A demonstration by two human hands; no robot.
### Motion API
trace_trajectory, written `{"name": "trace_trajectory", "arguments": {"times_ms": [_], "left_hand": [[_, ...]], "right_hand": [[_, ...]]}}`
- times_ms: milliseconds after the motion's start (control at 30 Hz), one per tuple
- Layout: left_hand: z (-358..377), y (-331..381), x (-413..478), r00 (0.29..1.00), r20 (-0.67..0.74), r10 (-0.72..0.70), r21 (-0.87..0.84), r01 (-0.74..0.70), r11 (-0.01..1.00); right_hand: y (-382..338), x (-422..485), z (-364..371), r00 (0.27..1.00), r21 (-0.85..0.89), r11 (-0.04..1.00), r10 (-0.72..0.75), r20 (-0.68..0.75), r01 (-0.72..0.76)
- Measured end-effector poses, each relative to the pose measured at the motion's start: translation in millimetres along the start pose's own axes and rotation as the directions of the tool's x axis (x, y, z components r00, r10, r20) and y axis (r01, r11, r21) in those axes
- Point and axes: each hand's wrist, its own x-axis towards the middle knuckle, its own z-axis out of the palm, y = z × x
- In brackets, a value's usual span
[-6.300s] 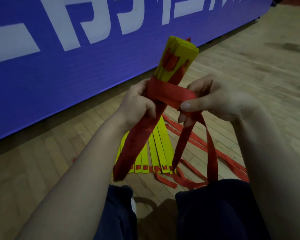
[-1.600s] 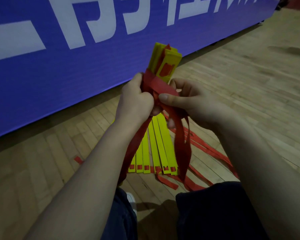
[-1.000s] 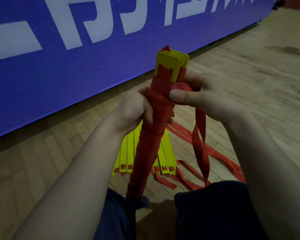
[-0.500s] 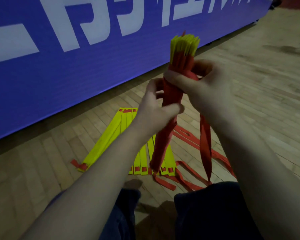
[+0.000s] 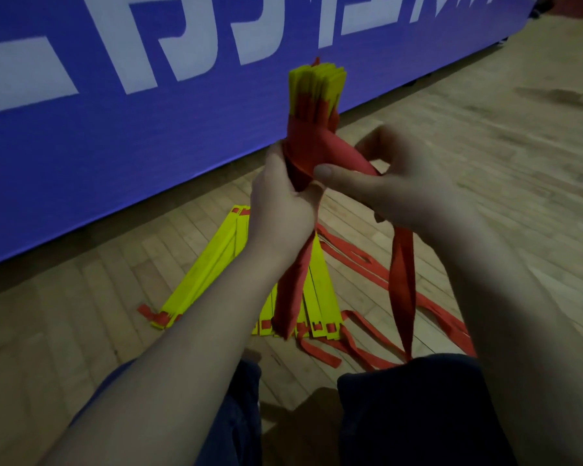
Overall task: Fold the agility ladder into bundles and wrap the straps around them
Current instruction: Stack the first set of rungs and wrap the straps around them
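Note:
I hold a bundle of yellow ladder rungs upright in front of me, most of its length bound in red strap. My left hand grips the bundle around its middle. My right hand pinches the red strap where it leaves the bundle near the top, thumb lying across it. The strap's free length hangs down from that hand to my lap. The bundle's lower end points at the floor.
More yellow rungs lie fanned on the wooden floor beneath my hands, with loose red straps trailing right. A blue banner with white letters stands along the far side. My knees in dark trousers fill the lower frame.
The bundle has turned between my hands and the strap has gone further around its upper part. My right hand has drawn the strap out to the right of the bundle.

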Motion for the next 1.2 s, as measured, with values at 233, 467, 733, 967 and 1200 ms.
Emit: {"name": "trace_trajectory", "arguments": {"times_ms": [233, 467, 733, 967, 1200], "left_hand": [[-14.6, -7.2, 11.3, 0.999, 0.050, -0.002, 0.001, 0.002, 1.000], [-22.3, 4.4, 19.1, 0.987, 0.148, -0.062, -0.150, 0.084, 0.985], [-32.3, 10.1, 21.0, 0.896, 0.384, -0.223, -0.261, 0.337, 0.904], [-29.8, 23.0, 8.0, 0.788, 0.573, -0.225, -0.394, 0.506, 0.767], [-20.4, 0.8, 6.1, 0.689, 0.602, -0.402, -0.423, 0.703, 0.571]], "right_hand": [[7.6, 3.1, -8.3, 0.905, 0.456, 0.879, -0.075, 0.418, -0.138], [29.7, 8.9, -10.5, 0.700, 0.710, 0.639, -0.360, 0.617, -0.298], [24.8, 11.6, -25.4, 0.918, 0.487, 0.873, -0.191, 0.347, -0.002], [18.5, 9.8, -24.2, 0.940, 0.431, 0.900, -0.202, 0.274, 0.068], [19.1, 15.5, -15.4, 0.854, 0.614, 0.771, -0.426, 0.299, 0.170]]}}
